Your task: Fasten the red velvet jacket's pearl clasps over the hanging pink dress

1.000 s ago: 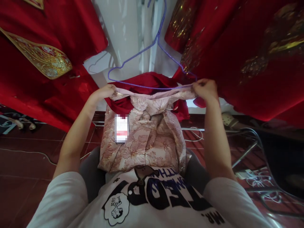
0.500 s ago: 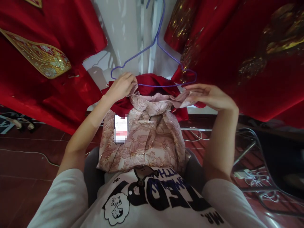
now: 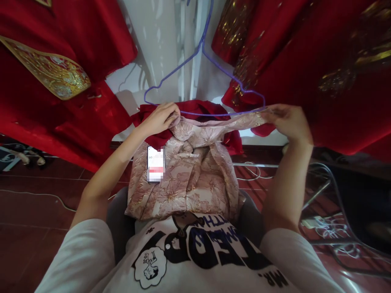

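Note:
A pink brocade garment (image 3: 174,195) with a gold floral pattern lies across my lap. My left hand (image 3: 163,116) pinches its upper edge at the left. Out to the right, my right hand (image 3: 288,121) grips the other end of that edge, and the cloth between them is drawn into a band. Just behind the band, a purple wire hanger (image 3: 221,67) hangs with its bottom bar near both hands; whether the cloth touches it I cannot tell. Red cloth (image 3: 198,106) lies behind and under the band. A phone (image 3: 155,165) with a lit screen rests on the brocade.
Red garments with gold decoration hang at the left (image 3: 100,36) and the right (image 3: 305,53). A black chair (image 3: 363,203) with a metal frame stands at the right, with white cables (image 3: 331,228) on the tiled floor beneath. Shoes (image 3: 27,156) sit at the far left.
My right hand has moved outward to the right, stretching the brocade edge straighter. My left hand has shifted slightly right and down. The hanger's right end has swung a little right.

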Demonstrator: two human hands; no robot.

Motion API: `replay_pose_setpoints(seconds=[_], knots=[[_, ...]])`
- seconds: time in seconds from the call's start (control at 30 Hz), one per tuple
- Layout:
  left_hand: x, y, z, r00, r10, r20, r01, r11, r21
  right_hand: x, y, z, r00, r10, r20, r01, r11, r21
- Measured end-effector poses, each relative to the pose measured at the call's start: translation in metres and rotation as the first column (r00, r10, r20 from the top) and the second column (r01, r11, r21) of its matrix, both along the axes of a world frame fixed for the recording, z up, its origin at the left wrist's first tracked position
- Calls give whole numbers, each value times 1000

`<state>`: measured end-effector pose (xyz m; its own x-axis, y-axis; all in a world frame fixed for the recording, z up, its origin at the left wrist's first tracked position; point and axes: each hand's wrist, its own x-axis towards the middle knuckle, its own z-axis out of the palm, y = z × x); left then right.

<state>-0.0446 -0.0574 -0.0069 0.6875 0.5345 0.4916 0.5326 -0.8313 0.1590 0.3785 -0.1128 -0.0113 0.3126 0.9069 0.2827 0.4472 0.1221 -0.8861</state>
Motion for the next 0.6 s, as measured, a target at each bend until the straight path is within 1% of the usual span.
replay_pose_setpoints(seconds=[0.13,0.23,0.47,0.53,0.6], knots=[[-6,-2,0,998,55,-29,-54,998,34,10,3,-5,996,87,-6,-86,995,50],[-7,-5,0,996,84,-35,-83,996,45,14,2,-7,993,121,8,-121,991,59],[-8,-6,1,996,84,-41,-82,996,45,11,2,-6,998,61,-12,-61,996,62],[-9,-6,0,997,67,-45,-65,997,50,10,4,-7,999,48,-24,-46,995,83],[-9,-6,-1,998,47,-46,-45,998,45,8,7,-8,999,39,-22,-36,991,133]])
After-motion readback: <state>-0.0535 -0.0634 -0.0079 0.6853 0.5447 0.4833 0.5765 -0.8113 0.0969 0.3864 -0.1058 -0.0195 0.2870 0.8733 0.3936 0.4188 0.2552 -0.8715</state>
